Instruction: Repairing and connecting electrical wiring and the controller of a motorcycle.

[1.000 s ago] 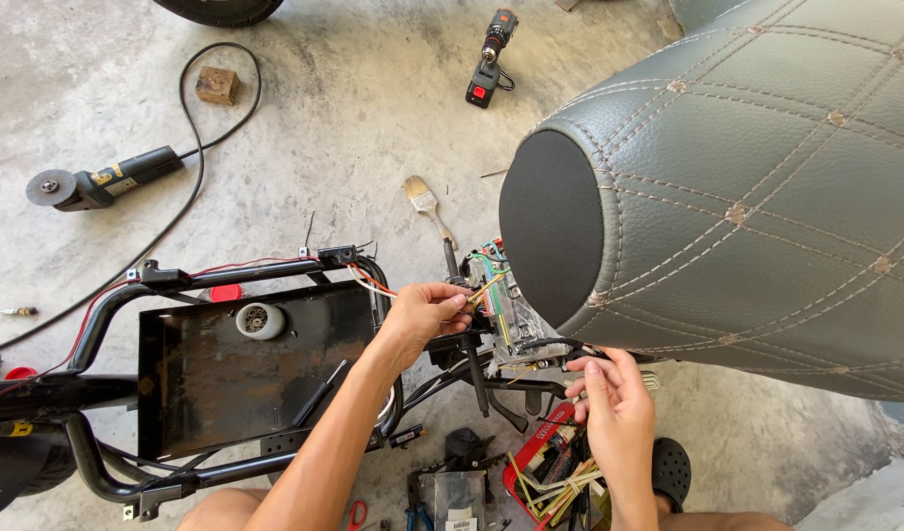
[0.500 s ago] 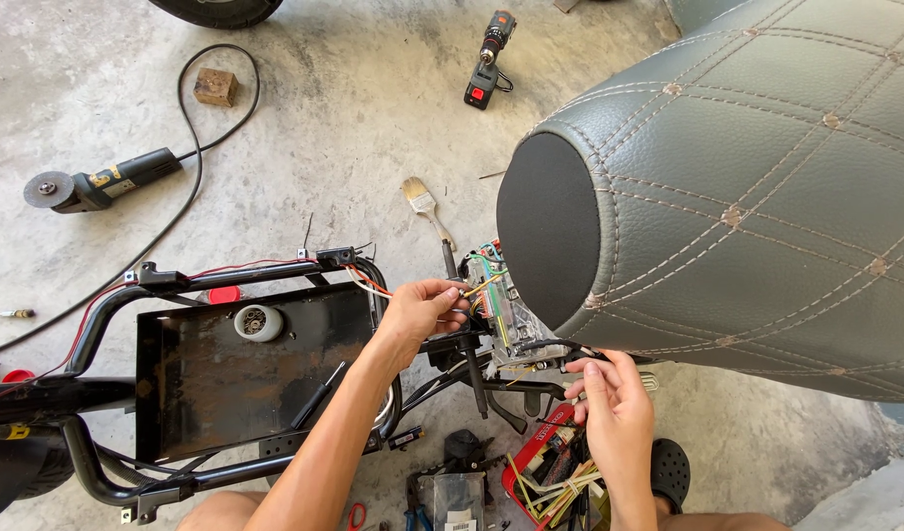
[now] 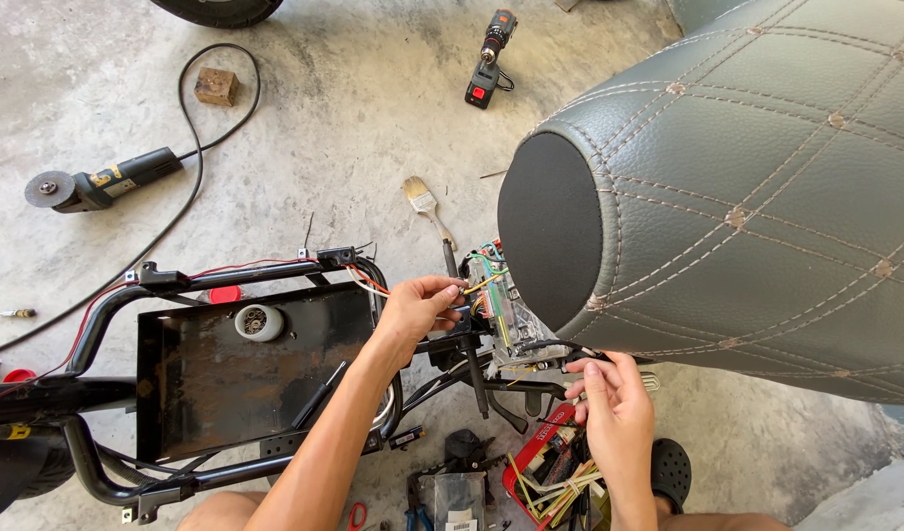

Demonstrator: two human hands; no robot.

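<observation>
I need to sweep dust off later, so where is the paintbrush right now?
In the head view the paintbrush lies on the concrete floor near the middle, just beyond the left hand and left of the grey quilted seat.

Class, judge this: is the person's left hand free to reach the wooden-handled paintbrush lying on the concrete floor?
Probably yes: the left hand sits at the wiring just below the paintbrush, with open floor between; it would first have to release the wires.

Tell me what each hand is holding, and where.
Left hand pinches wires at the controller's upper end; right hand grips a black cable below it.
</observation>
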